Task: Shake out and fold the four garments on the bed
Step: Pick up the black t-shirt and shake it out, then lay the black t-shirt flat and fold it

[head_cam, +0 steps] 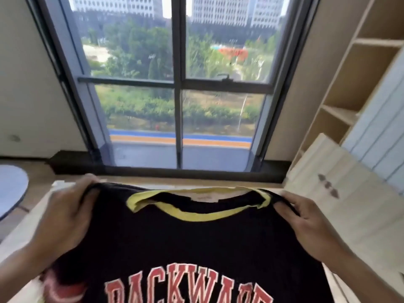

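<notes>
Left hand (65, 213) grips the left shoulder of a black cotton T-shirt with a yellow neck band (196, 243), with its fingers curled over the top edge of the cloth. On the other side, the right hand (306, 221) pinches the right shoulder of the shirt, and its thumb lies on the near side of the cloth. Both hands hold the shirt up in the air, near the person and low in the view, so it is spread wide between them. The yellow neck band (190, 216) sits at the top, in the middle between the two hands. Big red block letters with white edges (188, 287) run across the near part of the shirt, and the bottom of the view cuts them off. At the near left edge there is a blurry red and pink patch (61, 289), and I cannot tell what it is. Far behind the shirt is a big window with a dark grey frame (179, 84), showing green trees and tall pale buildings outside. On the right stands a light wooden shelf unit (358, 73), and a pale wooden board (341, 193) leans near it. On the far left edge is a round blue thing (11, 189) on the brown wooden floor (37, 182).
</notes>
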Demonstrator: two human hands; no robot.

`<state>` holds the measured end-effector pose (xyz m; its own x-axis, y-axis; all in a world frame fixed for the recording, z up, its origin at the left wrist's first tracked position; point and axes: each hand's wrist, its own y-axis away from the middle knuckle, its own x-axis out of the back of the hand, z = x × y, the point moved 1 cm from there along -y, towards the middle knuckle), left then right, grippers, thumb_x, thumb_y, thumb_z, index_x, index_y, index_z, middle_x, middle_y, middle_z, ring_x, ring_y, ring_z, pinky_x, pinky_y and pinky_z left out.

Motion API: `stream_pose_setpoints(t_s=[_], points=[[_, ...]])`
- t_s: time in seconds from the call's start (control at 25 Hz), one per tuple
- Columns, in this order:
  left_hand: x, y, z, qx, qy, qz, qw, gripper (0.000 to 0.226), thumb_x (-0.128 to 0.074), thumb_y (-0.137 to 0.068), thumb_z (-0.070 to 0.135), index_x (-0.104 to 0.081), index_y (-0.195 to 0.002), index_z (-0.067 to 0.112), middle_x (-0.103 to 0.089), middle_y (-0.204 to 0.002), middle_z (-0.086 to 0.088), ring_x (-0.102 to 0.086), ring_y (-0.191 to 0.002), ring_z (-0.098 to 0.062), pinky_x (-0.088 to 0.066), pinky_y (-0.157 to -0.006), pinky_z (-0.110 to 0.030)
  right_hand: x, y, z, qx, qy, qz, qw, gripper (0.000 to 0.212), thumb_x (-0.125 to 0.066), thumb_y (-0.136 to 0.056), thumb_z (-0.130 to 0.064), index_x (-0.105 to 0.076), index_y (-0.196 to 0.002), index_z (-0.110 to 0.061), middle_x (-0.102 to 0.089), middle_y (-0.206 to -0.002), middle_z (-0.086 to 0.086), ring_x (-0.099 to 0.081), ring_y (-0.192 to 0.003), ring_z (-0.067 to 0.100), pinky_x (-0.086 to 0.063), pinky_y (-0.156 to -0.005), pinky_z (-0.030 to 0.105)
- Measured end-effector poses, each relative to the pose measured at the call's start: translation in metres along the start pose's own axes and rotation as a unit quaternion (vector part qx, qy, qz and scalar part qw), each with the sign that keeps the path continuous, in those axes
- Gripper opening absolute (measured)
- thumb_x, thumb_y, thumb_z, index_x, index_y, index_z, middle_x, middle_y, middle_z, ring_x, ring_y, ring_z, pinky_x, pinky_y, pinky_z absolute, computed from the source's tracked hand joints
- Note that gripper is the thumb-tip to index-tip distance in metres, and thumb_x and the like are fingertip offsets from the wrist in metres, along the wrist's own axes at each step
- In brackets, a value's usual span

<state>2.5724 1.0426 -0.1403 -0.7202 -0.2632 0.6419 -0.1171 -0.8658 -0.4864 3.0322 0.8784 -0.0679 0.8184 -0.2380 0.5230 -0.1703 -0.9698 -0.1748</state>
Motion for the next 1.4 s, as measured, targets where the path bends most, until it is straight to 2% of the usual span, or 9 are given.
stream_pose_setpoints(t_s=[0.16, 0.36, 0.56, 0.76, 1.0, 1.08, 1.2, 1.28, 1.4], points=[[-0.114, 0.01, -0.035, -0.038, -0.064, -0.085, 0.994, 0.023, -0.044, -0.105, 0.024, -0.051, -0.084, 0.021, -0.062, -0.068, 0.002, -0.062, -0.067, -0.02, -0.048, -0.065, -0.046, -0.104, -0.059, 0.148, -0.101, 0.025, -0.066, 0.992, 0.02, -0.057, -0.099, -0.023, -0.075, -0.092, -0.018, -0.077, -0.088, 0.002, -0.074, -0.085, 0.016, -0.056, -0.083, 0.045], [-0.296, 0.0, -0.185, 0.07, -0.175, -0.114, 0.975, 0.021, -0.044, -0.104, 0.029, -0.06, -0.102, 0.015, -0.069, -0.099, -0.022, -0.063, -0.093, -0.046, -0.049, -0.075, -0.049, -0.229, -0.147, 0.332, -0.159, 0.128, -0.053, 0.978, 0.022, -0.056, -0.101, -0.022, -0.069, -0.085, -0.013, -0.071, -0.083, 0.011, -0.066, -0.086, 0.033, -0.042, -0.068, 0.037], [-0.452, 0.043, -0.26, 0.114, -0.269, -0.103, 0.951, 0.043, -0.051, -0.092, 0.014, -0.048, -0.135, 0.015, -0.049, -0.137, -0.015, -0.045, -0.126, -0.037, -0.036, -0.101, -0.048, -0.351, -0.188, 0.467, -0.17, 0.236, 0.073, 0.954, 0.046, -0.062, -0.093, -0.031, -0.049, -0.134, -0.013, -0.051, -0.135, 0.019, -0.051, -0.124, 0.039, -0.041, -0.101, 0.045], [-0.559, 0.236, -0.322, 0.072, -0.244, -0.354, 0.9, 0.073, -0.046, -0.099, 0.052, -0.021, -0.159, 0.02, -0.008, -0.169, -0.01, -0.003, -0.156, -0.032, -0.016, -0.123, -0.051, -0.484, -0.062, 0.571, -0.069, 0.305, -0.125, 0.942, 0.07, -0.058, -0.095, -0.035, -0.03, -0.154, -0.009, -0.031, -0.157, 0.017, -0.032, -0.144, 0.036, -0.027, -0.119, 0.045], [-0.579, 0.356, -0.368, 0.07, -0.29, -0.408, 0.863, 0.097, -0.021, -0.087, 0.082, 0.009, -0.161, 0.028, 0.025, -0.168, 0.0, 0.028, -0.153, -0.023, 0.003, -0.123, -0.063, -0.521, 0.01, 0.656, -0.103, 0.374, -0.237, 0.891, 0.084, -0.013, -0.092, -0.068, 0.003, -0.161, -0.022, 0.015, -0.169, 0.006, 0.017, -0.155, 0.025, 0.007, -0.126, 0.047], [-0.578, 0.363, -0.366, 0.07, -0.279, -0.357, 0.889, 0.095, -0.026, -0.088, 0.08, -0.014, -0.162, 0.022, 0.002, -0.171, -0.005, 0.012, -0.157, -0.024, -0.001, -0.124, -0.06, -0.505, 0.018, 0.661, -0.057, 0.342, -0.194, 0.918, 0.083, -0.016, -0.092, -0.066, -0.019, -0.159, -0.018, -0.011, -0.167, 0.008, -0.008, -0.155, 0.026, -0.009, -0.126, 0.046], [-0.614, 0.33, -0.335, 0.057, -0.208, -0.29, 0.932, 0.082, -0.027, -0.091, 0.071, -0.034, -0.155, 0.02, -0.017, -0.168, -0.007, -0.004, -0.157, -0.025, -0.007, -0.126, -0.052, -0.461, -0.027, 0.665, -0.025, 0.281, 0.078, 0.956, 0.041, -0.05, -0.093, -0.04, -0.055, -0.124, -0.013, -0.052, -0.126, 0.011, -0.05, -0.118, 0.031, -0.038, -0.098, 0.044], [-0.657, 0.3, -0.311, 0.046, -0.171, -0.291, 0.94, 0.081, -0.022, -0.093, 0.069, -0.02, -0.16, 0.025, -0.004, -0.171, -0.002, 0.011, -0.157, -0.022, -0.001, -0.127, -0.051, -0.424, -0.069, 0.689, -0.141, 0.282, 0.205, 0.926, 0.035, -0.06, -0.089, -0.025, -0.053, -0.121, -0.011, -0.051, -0.124, 0.016, -0.049, -0.118, 0.038, -0.037, -0.096, 0.047], [-0.715, 0.289, -0.29, 0.053, -0.21, -0.315, 0.924, 0.085, -0.012, -0.092, 0.074, 0.003, -0.162, 0.028, 0.018, -0.17, 0.001, 0.029, -0.152, -0.021, 0.008, -0.124, -0.057, -0.382, -0.109, 0.74, -0.356, 0.301, 0.149, 0.872, 0.064, -0.069, -0.09, -0.034, -0.042, -0.142, -0.011, -0.037, -0.143, 0.018, -0.037, -0.134, 0.04, -0.034, -0.107, 0.05]])
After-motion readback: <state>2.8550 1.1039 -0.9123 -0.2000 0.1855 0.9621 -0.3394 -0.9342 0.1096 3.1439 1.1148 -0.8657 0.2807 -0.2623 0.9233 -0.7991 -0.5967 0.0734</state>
